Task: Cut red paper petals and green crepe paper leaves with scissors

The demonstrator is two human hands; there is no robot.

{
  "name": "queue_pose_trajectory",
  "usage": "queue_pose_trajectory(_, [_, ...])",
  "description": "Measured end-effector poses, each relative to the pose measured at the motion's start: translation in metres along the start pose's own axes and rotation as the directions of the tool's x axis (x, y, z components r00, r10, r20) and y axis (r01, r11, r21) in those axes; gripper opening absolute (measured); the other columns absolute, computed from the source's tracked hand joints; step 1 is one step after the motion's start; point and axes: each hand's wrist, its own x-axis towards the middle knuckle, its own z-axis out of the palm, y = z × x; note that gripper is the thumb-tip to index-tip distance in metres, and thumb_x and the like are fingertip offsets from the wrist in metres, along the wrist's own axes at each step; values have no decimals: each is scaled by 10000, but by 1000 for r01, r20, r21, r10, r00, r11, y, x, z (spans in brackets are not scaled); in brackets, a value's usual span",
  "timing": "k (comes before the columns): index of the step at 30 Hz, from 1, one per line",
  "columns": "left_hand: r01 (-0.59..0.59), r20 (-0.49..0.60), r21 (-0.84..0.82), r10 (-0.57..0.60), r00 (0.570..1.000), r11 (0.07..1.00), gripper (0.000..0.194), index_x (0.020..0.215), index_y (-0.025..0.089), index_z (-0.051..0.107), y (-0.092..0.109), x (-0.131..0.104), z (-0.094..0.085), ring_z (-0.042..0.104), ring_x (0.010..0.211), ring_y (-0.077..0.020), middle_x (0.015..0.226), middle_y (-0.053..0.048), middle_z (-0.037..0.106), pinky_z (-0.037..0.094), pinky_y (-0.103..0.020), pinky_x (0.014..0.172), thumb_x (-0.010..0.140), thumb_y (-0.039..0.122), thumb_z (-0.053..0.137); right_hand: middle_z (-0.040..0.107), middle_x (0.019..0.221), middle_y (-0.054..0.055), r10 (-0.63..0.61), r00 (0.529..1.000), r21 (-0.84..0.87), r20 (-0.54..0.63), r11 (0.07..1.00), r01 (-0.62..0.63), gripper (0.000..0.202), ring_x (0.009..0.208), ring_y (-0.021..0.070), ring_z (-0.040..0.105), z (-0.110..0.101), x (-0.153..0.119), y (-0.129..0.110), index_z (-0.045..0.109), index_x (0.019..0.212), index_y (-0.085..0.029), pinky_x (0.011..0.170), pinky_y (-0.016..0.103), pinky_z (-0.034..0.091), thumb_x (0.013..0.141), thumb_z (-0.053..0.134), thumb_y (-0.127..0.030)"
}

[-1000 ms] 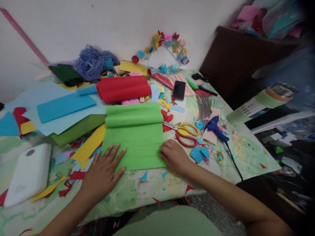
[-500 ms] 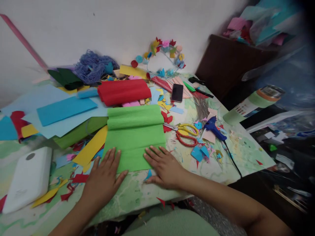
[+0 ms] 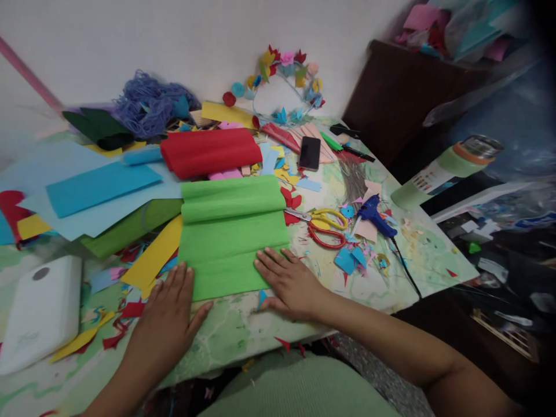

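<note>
A bright green sheet of crepe paper lies on the table, with folded ridges toward its far end. My left hand rests flat at the sheet's near left corner, fingers together and thumb out to the side. On the near right part of the sheet, my right hand presses down with its fingers stretched. A small blue paper scrap lies by my right thumb. Just right of the sheet are scissors with one yellow and one red handle loop, beside a blue glue gun.
Behind the green sheet lies a red paper roll, with a phone to its right. A white box-like device stands at the left. A flower garland leans on the wall. A bottle stands at the right edge.
My left hand has slid left, toward the corner of the green sheet. The right hand stays flat on the paper. The view has shifted slightly.
</note>
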Motion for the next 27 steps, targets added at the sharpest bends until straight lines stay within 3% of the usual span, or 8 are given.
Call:
queue_pose_trajectory(10, [8, 41, 8, -8, 999, 1000, 711, 1348, -84, 359, 1, -19, 3, 330, 1340, -400, 1433, -324, 348, 275, -551, 1069, 906, 458, 233, 160, 1537, 124, -33, 999, -13, -7, 999, 33, 841, 1431, 244, 88, 4, 0, 4, 193, 1472, -85, 1150, 473, 65, 887, 247, -687])
queue_pose_trajectory(16, [19, -45, 66, -16, 999, 998, 610, 1237, -57, 498, 6, -3, -12, 257, 1369, -420, 1424, -333, 355, 263, -574, 1062, 890, 415, 331, 140, 1538, 131, -49, 999, -2, -5, 999, 49, 863, 1431, 242, 89, 6, 1, 6, 176, 1475, -79, 1147, 481, 73, 880, 218, -702])
queue_pose_trajectory(19, [-127, -84, 66, 132, 988, 990, 562, 1255, -26, 504, 25, 13, -21, 263, 1381, -370, 1435, -291, 374, 243, -532, 1084, 902, 390, 370, 144, 1537, 137, -53, 999, 3, 1, 999, 53, 867, 1430, 251, 94, 6, 1, 6, 164, 1477, -80, 1143, 496, 80, 878, 221, -704])
queue_pose_trajectory(23, [-380, -70, -18, 378, 923, 925, 610, 1347, 88, 449, 65, 26, -19, 375, 1341, -269, 1429, -162, 452, 256, -444, 1088, 908, 498, 342, 154, 1535, 145, -63, 998, -6, -1, 998, 63, 874, 1430, 254, 87, 6, 0, 6, 174, 1474, -77, 1140, 503, 90, 872, 225, -709])
queue_pose_trajectory(25, [-405, -49, -67, 403, 914, 912, 663, 1369, 102, 424, 75, 26, -13, 393, 1330, -256, 1425, -147, 461, 266, -425, 1084, 894, 555, 331, 159, 1535, 146, -67, 998, -15, -11, 998, 67, 876, 1431, 254, 82, 6, 0, 7, 181, 1472, -77, 1141, 498, 93, 869, 229, -711])
queue_pose_trajectory(27, [-369, -24, -105, 368, 929, 924, 691, 1399, 112, 379, 72, 24, -6, 373, 1344, -257, 1447, -152, 429, 257, -430, 1092, 885, 571, 338, 158, 1535, 146, -72, 997, -21, -23, 997, 72, 874, 1430, 257, 83, 6, -1, 7, 181, 1473, -78, 1140, 496, 98, 870, 236, -709])
